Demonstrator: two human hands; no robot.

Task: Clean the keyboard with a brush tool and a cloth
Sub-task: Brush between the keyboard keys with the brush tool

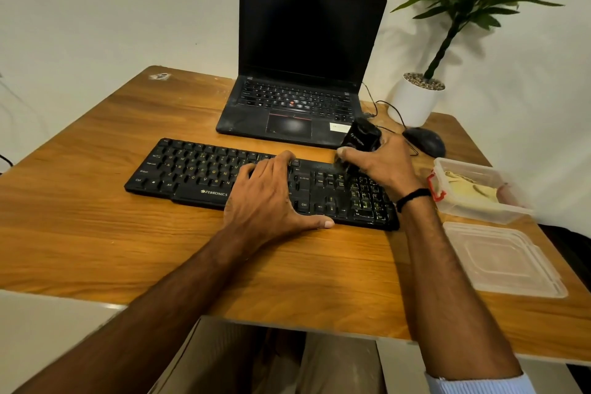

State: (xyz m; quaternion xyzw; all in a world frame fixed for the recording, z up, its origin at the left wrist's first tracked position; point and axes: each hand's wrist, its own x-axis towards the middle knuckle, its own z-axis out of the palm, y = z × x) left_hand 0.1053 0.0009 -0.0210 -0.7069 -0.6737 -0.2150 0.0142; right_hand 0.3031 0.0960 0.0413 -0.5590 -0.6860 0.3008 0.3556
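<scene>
A black Zebronics keyboard (198, 174) lies across the middle of the wooden table (96, 227). My left hand (271, 195) rests flat on its right-centre keys, fingers spread and the thumb on the table in front of it. My right hand (382, 161) grips a black brush tool (359, 137) above the keyboard's number pad, its lower end down at the keys near the top edge. A yellowish cloth (470, 190) lies in a clear plastic box (511, 208) to the right of the keyboard.
An open black laptop (303, 41) stands behind the keyboard. A black mouse (425, 141) with its cable and a white potted plant (415, 102) sit at the back right. The box's clear lid (502, 259) lies flat near the table's right front edge.
</scene>
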